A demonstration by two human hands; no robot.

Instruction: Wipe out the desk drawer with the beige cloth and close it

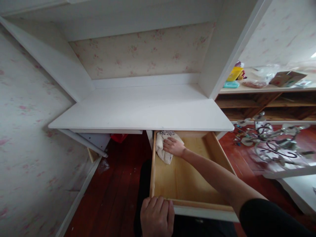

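Beneath the white worktop (138,110), a pale wooden drawer (190,179) stands pulled out toward the viewer. Its only visible content is a cream cloth (163,148) with a dark printed pattern, lying crumpled in the far left corner, against the left wall and partly under the worktop edge. The remaining drawer floor is bare wood.

Right hand (174,146): reaches in from the near right, palm down on the cloth, fingers (168,144) loosely spread and extended, pressing rather than clasping it.

Left hand (157,217): rests on the near left corner of the drawer front, fingers (155,203) curled together over its top edge in a closed grip.

To the right, a wooden shelf unit (266,102) carries a yellow object (234,73), a cardboard box (286,78) and clear plastic bags (265,73). A metal chandelier (269,138) lies on the red wooden floor (116,191). Floral wallpaper (29,138) covers the walls.
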